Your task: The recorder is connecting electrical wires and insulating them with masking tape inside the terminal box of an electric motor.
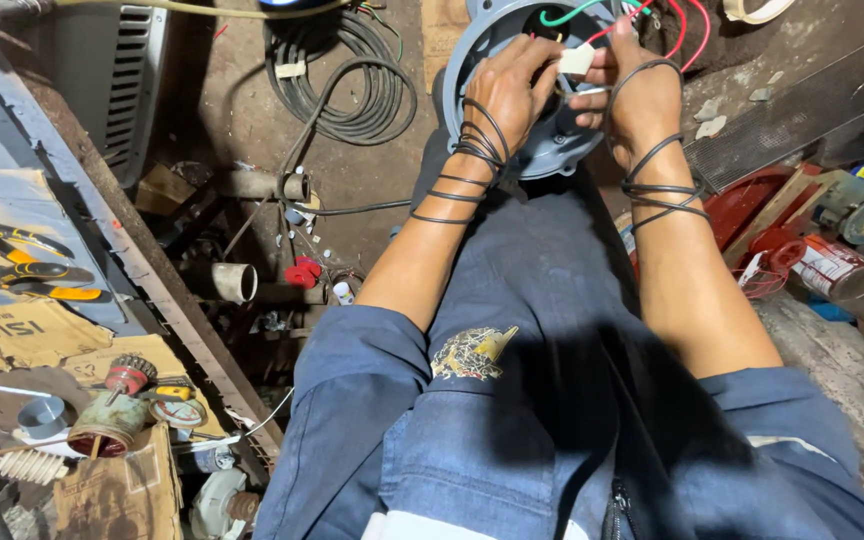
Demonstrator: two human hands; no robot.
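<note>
Here, both hands pinch a small white plastic connector (577, 60), seemingly, over a round grey metal motor housing (472, 75): left hand (507, 95), right hand (632, 95), fingers closed.

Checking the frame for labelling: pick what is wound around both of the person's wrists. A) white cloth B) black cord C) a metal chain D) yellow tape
B: loops of thin black cord wrap the left hand and wrist, and more loops circle the right hand and wrist, while both hands' fingers pinch a small white piece at the grey round housing.
</note>
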